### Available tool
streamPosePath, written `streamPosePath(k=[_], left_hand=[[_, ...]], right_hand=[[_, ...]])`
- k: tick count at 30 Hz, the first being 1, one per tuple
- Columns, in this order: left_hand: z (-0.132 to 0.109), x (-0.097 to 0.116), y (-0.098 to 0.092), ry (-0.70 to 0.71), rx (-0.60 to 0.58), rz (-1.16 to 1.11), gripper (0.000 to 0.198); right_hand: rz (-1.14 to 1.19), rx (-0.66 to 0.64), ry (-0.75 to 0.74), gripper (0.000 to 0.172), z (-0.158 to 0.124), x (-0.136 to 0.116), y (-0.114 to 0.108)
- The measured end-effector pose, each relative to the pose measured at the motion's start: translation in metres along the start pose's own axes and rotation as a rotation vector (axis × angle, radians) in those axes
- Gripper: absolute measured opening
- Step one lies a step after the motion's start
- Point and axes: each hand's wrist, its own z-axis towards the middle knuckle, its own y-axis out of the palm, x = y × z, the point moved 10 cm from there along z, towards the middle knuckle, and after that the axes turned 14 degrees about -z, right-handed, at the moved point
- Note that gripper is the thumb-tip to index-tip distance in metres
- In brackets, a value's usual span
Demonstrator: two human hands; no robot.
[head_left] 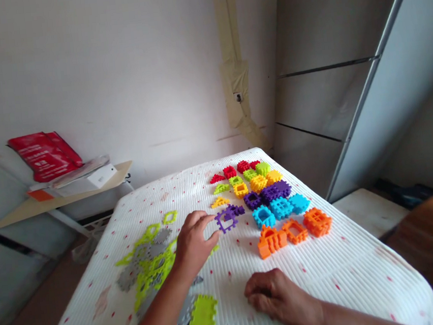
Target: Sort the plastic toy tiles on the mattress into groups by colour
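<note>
My left hand (196,238) pinches a purple square building tile (225,221) with a window-like opening between thumb and fingertips. The tile is held upright over the table, in front of a smaller purple piece (237,209). My right hand (281,297) rests on the cloth with its fingers curled in, and nothing shows in it. Beyond it stand orange tiles (272,241), blue tiles (263,216) and purple tiles (276,191) in rows. Under and beside my left forearm lies a loose pile of lime green tiles (155,265) and grey tiles (128,277).
Farther back are rows of yellow tiles (259,183), green tiles (250,174) and red tiles (229,172). A white quilted cloth (349,267) covers the table. At left, a shelf (121,172) holds red packets (45,156). A grey cabinet (321,96) stands at right.
</note>
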Motion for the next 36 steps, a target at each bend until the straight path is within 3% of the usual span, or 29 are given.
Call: streamPosePath(k=[7,14,19,36], left_hand=[[0.062,-0.005,0.073,-0.091,-0.085,-0.025,0.025],[0.076,-0.022,0.118,-0.181,-0.158,0.029,0.025],[0.076,-0.026,0.128,-0.206,-0.169,0.038,0.025],[0.078,-0.025,0.133,-0.187,-0.199,0.087,0.028]], right_hand=[[-0.036,0.011,-0.050,0.017,-0.004,0.002,-0.001],[-0.092,0.008,-0.076,0.019,-0.001,0.012,0.008],[-0.079,0.014,-0.140,0.019,0.000,0.009,0.009],[-0.146,-0.006,-0.182,0.018,0.000,0.004,0.010]])
